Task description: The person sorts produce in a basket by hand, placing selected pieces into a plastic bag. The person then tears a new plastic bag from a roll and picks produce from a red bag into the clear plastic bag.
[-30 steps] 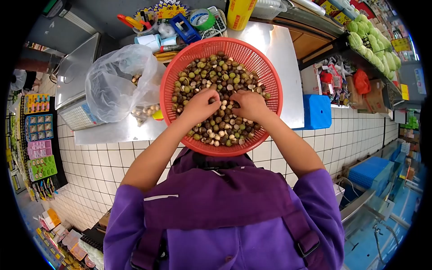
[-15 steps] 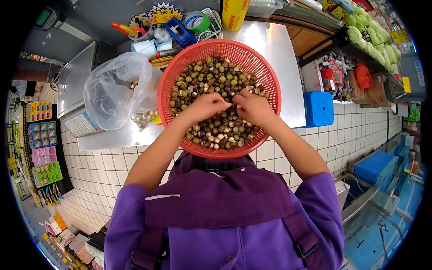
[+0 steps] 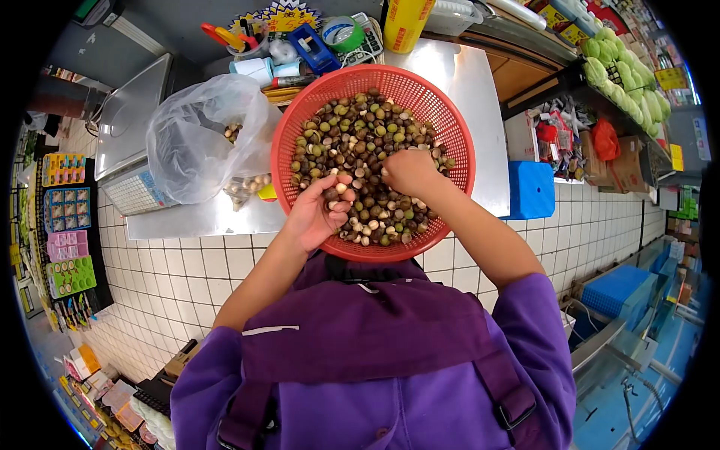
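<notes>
A red plastic colander basket (image 3: 448,112) holds a heap of round nuts (image 3: 367,135), brown, green and pale cream, like lotus seeds. My left hand (image 3: 316,216) is turned palm up over the basket's near left side. Its curled fingers cradle a few nuts (image 3: 331,195), one brown and others pale. Right of it, my right hand (image 3: 414,174) reaches down into the heap, knuckles up and fingers bent together. A small pale bit shows at its fingertips, too hidden to name.
A clear plastic bag (image 3: 199,142) with some nuts stands left of the basket on the steel table (image 3: 457,67). Behind are a blue tape dispenser (image 3: 313,49), green tape roll (image 3: 343,34) and yellow film roll (image 3: 407,26). A blue stool (image 3: 532,189) stands right.
My left hand has drawn back toward the basket's near left rim and turned palm up with nuts in it. My right hand stays over the heap, its fingers more curled.
</notes>
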Tool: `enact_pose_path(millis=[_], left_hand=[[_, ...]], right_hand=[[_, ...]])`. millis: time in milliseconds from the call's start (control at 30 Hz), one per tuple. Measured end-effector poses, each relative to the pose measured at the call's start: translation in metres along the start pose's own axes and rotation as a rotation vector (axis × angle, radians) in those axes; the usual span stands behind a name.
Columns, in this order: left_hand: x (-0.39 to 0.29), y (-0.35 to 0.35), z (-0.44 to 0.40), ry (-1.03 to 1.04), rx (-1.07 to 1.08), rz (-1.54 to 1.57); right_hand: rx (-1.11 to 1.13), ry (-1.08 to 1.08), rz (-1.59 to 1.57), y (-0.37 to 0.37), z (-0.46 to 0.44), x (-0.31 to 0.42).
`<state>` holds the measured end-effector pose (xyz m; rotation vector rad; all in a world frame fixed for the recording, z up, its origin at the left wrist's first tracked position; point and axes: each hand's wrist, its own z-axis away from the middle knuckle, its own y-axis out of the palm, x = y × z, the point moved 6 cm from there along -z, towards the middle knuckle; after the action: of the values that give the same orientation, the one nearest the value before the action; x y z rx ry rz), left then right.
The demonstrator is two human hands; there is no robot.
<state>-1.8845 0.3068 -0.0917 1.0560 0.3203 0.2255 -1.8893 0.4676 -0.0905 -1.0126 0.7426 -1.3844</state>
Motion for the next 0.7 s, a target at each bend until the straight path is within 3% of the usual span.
enact_pose_path(millis=[67,133,200,267,333,367,400,500,600,667,700], left_hand=[[0.002,0.000,0.000,0.025,-0.109,-0.023],[0.002,0.004,-0.003,0.021,-0.052,-0.032],[0.005,0.008,-0.004,0.037,-0.152,-0.097],[0.010,0.010,-0.008,0.028,-0.133,-0.098],[0.014,0.015,-0.012,0.043,-0.124,-0.027],[0.016,0.013,-0.013,0.038,-0.126,0.024],[0.017,0.008,-0.014,0.034,-0.126,0.021],[0.026,-0.001,-0.010,-0.094,0.020,0.318],[0.026,-0.005,0.002,-0.066,-0.054,0.241],[0.025,-0.007,0.007,-0.040,-0.083,0.189],[0.024,-0.005,0.010,-0.020,-0.118,0.133]], right_hand=[[-0.051,-0.025,0.010,-0.004,0.003,-0.004],[-0.107,0.111,-0.374,-0.017,0.012,-0.026],[-0.151,0.119,-0.451,-0.039,0.022,-0.021],[-0.299,0.020,-0.558,-0.077,0.040,0.012],[-0.386,-0.262,-0.592,-0.075,0.048,0.034],[-0.231,-0.213,-0.923,-0.074,0.049,0.033],[-0.234,-0.210,-0.925,-0.070,0.046,0.025],[-0.173,-0.018,-0.459,-0.032,0.029,-0.006],[-0.221,-0.001,-0.193,0.006,0.026,0.002],[-0.265,-0.017,-0.171,0.001,0.027,0.001],[-0.217,0.037,-0.397,-0.009,0.031,-0.004]])
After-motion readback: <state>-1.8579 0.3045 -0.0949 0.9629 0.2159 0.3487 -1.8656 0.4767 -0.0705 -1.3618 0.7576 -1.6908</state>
